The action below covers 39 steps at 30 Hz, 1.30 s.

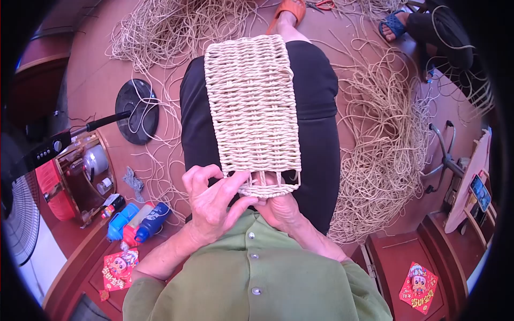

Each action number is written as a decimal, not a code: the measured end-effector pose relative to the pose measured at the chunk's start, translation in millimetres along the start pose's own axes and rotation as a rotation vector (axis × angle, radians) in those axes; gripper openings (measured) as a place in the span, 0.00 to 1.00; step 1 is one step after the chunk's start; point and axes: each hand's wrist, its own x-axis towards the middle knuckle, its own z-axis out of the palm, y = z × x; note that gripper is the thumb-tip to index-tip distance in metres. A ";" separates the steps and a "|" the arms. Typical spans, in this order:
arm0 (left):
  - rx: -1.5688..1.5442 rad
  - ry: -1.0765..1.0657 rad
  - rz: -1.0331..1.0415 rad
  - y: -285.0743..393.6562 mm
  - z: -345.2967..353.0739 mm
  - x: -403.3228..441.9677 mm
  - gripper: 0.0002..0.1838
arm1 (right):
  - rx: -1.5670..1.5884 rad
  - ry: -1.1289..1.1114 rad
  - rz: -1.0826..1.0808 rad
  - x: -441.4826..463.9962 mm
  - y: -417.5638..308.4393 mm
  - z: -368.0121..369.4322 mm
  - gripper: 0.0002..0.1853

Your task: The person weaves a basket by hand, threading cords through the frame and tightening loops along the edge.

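Note:
A long woven piece (254, 107) of cream twisted cord, like the side of a basket, lies across my lap. Near its lower end is an open gap crossed by a few upright cords, with a narrow woven band (267, 190) closing the end. At the left of this gap, my left hand (209, 200) pinches the band and cords between thumb and fingers. My right hand (281, 208) holds the end from below; some of its fingers show through the gap, the rest are hidden behind the weave.
Loose cord heaps lie on the floor at right (380, 155) and at upper left (171, 32). A stand fan (27, 214) with a round black base (137, 112) is at left, near bottles (152, 222). Another person's sandalled foot (393, 27) is at upper right. A phone (480, 192) leans at right.

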 end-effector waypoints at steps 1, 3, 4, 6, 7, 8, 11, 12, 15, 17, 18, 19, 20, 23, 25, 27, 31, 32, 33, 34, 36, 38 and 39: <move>0.009 -0.012 0.000 0.0 -0.2 0.7 0.35 | 0.010 -0.013 0.003 -1.6 -3.9 3.2 0.21; 0.026 -0.015 0.016 0.0 2.3 1.7 0.29 | 0.104 -0.071 -0.030 -0.8 -4.3 1.6 0.22; 0.046 -0.028 0.046 0.4 0.9 4.6 0.28 | 0.087 -0.041 -0.055 -2.4 -6.3 9.7 0.22; 0.050 -0.010 0.082 0.4 3.9 6.3 0.22 | 0.059 -0.059 -0.081 -3.8 -7.5 7.9 0.23; 0.058 -0.040 0.065 2.4 2.6 8.8 0.21 | 0.010 -0.049 -0.092 -3.4 -10.1 9.8 0.22; 0.065 -0.066 0.049 5.7 -2.1 12.3 0.21 | -0.041 -0.041 -0.104 -3.8 -12.8 14.2 0.22; 0.056 -0.087 0.002 6.5 -3.6 5.7 0.23 | -0.203 0.016 -0.134 -5.7 -15.3 27.3 0.21; 0.053 -0.080 -0.018 7.9 -3.9 4.4 0.24 | -0.219 0.007 -0.128 -5.6 -15.1 25.4 0.21; 0.120 -0.084 0.016 12.5 -2.9 1.7 0.24 | -0.133 -0.205 -0.118 -1.6 -9.1 -6.2 0.20; 0.209 -0.083 0.090 9.3 -1.4 1.1 0.23 | -0.105 -0.239 -0.207 -2.6 -7.2 -8.1 0.15; 0.183 -0.081 0.060 7.4 -3.1 -0.7 0.22 | -0.072 -0.204 -0.182 -6.3 -8.0 -3.2 0.14; 0.089 0.047 0.019 5.9 -5.4 -4.5 0.22 | -0.042 -0.166 -0.152 -12.8 -9.5 7.4 0.13; -0.007 0.176 -0.020 3.1 -9.2 -8.2 0.22 | -0.015 -0.127 -0.121 -17.0 -11.3 14.1 0.13; -0.157 0.507 -0.156 -6.2 -35.7 -28.9 0.21 | -0.186 -0.092 -0.014 -24.9 -14.4 13.3 0.13; -0.467 0.562 -0.334 -21.9 -28.3 -51.9 0.17 | -0.319 -0.150 -0.073 -38.9 -13.4 15.7 0.13; -0.528 0.483 -0.369 -26.0 -11.0 -62.8 0.14 | -0.423 -0.189 -0.190 -54.1 -17.6 17.6 0.14; -0.486 0.502 -0.307 -24.8 24.9 -53.4 0.12 | -0.592 -0.101 -0.539 -85.3 -36.1 28.2 0.17; -0.445 0.495 -0.267 -28.2 28.9 -46.7 0.11 | -0.635 -0.051 -0.620 -88.7 -40.9 26.9 0.17; -0.402 0.487 -0.225 -32.8 32.9 -38.6 0.11 | -0.675 -0.001 -0.703 -90.8 -45.5 24.5 0.17; -0.357 0.480 -0.182 -35.9 35.9 -33.8 0.10 | -0.705 0.065 -0.749 -91.3 -49.3 21.6 0.17; -0.376 0.414 -0.175 -43.1 35.8 -33.0 0.08 | -0.660 0.091 -0.756 -87.7 -50.8 11.4 0.17; -0.401 0.445 -0.155 -44.4 36.9 -28.0 0.08 | -0.643 0.114 -0.786 -87.2 -49.6 8.1 0.17; -0.456 0.431 -0.188 -45.1 35.1 -28.5 0.09 | -0.642 0.048 -0.825 -85.4 -48.7 1.6 0.16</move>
